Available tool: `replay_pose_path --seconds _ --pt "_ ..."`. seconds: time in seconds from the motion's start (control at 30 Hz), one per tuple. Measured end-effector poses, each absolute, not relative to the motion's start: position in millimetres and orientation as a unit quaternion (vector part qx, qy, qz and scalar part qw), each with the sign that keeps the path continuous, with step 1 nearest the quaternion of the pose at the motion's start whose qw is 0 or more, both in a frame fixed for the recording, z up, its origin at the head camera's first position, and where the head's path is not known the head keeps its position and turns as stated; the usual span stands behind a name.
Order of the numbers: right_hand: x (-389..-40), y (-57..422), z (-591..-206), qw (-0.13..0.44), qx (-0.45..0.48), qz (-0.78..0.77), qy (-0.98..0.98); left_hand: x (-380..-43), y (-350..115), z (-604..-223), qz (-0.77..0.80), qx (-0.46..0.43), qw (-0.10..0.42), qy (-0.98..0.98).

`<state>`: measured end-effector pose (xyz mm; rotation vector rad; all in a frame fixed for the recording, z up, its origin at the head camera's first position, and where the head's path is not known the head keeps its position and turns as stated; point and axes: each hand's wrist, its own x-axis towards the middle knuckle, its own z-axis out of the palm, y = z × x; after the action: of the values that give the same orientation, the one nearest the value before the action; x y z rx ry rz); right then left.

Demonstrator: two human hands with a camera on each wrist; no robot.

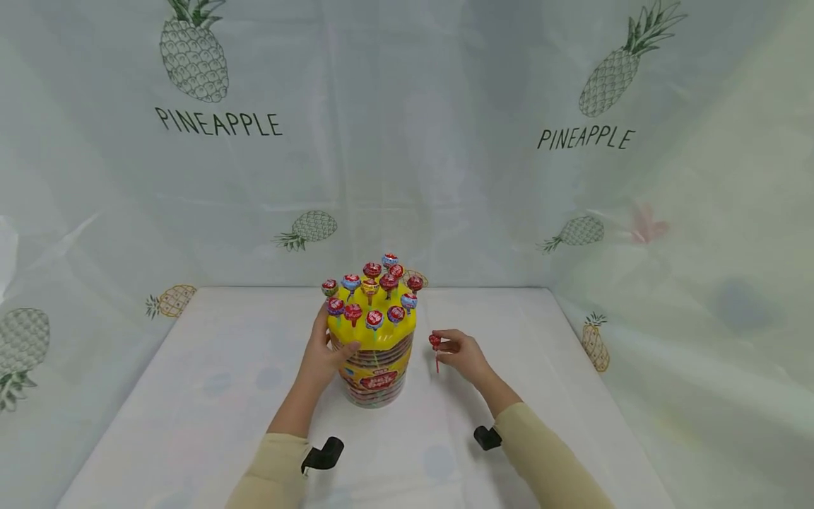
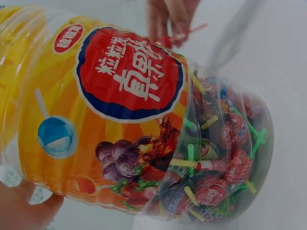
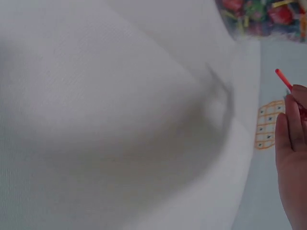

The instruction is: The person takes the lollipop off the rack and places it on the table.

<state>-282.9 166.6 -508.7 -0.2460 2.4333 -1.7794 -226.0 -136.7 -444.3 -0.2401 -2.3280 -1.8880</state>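
A clear plastic lollipop jar (image 1: 376, 378) with a yellow lid (image 1: 381, 338) stands on the table, tilted slightly. Several wrapped lollipops (image 1: 374, 319) stick up from the lid, stems down. My left hand (image 1: 326, 353) grips the jar's upper left side, thumb across the front and fingers round the far side. To the right of the jar, my right hand (image 1: 463, 353) pinches a red lollipop (image 1: 434, 340) near its head, its red stick pointing down. In the left wrist view the jar's orange label (image 2: 129, 72) faces the camera, with more lollipops (image 2: 211, 191) inside.
The white table (image 1: 509, 318) ends at a hanging cloth (image 1: 407, 141) printed with pineapples, which surrounds it at the back and sides. A black wrist camera mount (image 1: 323, 454) sits at the left sleeve, another mount (image 1: 487, 437) at the right.
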Motion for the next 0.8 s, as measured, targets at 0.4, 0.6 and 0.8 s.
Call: replay_pose_path --seconds 0.4,0.6,0.8 --pt "-308.5 157.6 -540.8 0.094 -0.063 -0.512 0.851 -228.5 -142.1 -438.6 -0.634 -0.088 0.075 -0.765" --pt "-306.8 159.4 -547.0 0.110 -0.054 -0.483 0.867 -220.3 -135.8 -441.3 -0.636 -0.078 0.070 -0.765" --pt "-307.6 160.6 -549.3 0.114 -0.061 -0.482 0.867 -222.9 -134.4 -446.6 -0.630 -0.078 0.082 -0.768"
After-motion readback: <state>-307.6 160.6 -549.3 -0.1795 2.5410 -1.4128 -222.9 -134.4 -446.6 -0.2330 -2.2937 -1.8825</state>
